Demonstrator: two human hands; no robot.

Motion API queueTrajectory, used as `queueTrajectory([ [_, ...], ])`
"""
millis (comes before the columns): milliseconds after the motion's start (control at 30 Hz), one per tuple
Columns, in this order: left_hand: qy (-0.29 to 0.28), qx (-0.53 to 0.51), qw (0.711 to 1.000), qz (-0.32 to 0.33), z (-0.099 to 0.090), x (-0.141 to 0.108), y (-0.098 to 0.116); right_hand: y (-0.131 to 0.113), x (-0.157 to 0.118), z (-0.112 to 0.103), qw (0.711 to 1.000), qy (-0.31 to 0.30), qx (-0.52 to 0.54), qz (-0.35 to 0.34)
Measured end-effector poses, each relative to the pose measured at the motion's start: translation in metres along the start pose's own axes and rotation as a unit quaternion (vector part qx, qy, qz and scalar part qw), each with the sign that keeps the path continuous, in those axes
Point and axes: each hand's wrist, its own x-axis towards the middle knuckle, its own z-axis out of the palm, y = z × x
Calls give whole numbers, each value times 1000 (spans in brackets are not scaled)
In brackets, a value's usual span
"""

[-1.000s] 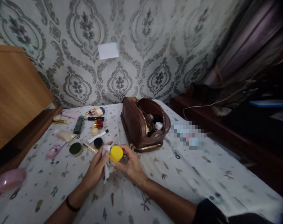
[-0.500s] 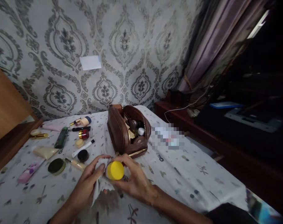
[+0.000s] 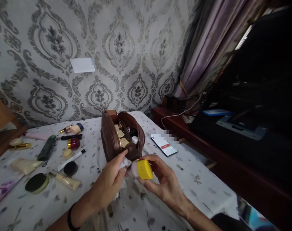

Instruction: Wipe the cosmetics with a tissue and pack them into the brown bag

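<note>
Centrally, above the near part of the cloth, one yellow-lidded jar lies tilted in the right hand, whose thumb and fingers are parted just enough to grip it. The left hand is curled closed on one wipe at the jar's pale end. Beyond them, one open bag stands towards the far edge, and one phone lies by the right edge. Towards the left edge lie one green bottle, one red jar and two dark-lidded pots.
</note>
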Motion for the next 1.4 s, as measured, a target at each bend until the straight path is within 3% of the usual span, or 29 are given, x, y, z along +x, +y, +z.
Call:
queueTrajectory([
  [267, 27, 158, 986, 50, 10, -2, -3, -6, 20, -25, 998, 57, 5, -29],
  [533, 16, 322, 942, 96, 8, -6, -17, -14, 57, -18, 996, 55, 20, -68],
  [733, 7, 489, 860, 144, 14, -11, -22, -13, 77, -14, 989, -21, -115, -88],
  [933, 24, 562, 799, 212, 9, -6, -12, -17, 95, -13, 935, -140, -275, -175],
  [1100, -28, 551, 804, 222, 5, -4, -18, -21, 109, -7, 905, -214, -329, -161],
  [1233, -15, 546, 809, 219, 6, -6, -19, -28, 121, -5, 885, -287, -338, -139],
  [1400, -5, 565, 791, 234, 7, -7, -17, -38, 137, -3, 852, -376, -350, -103],
])
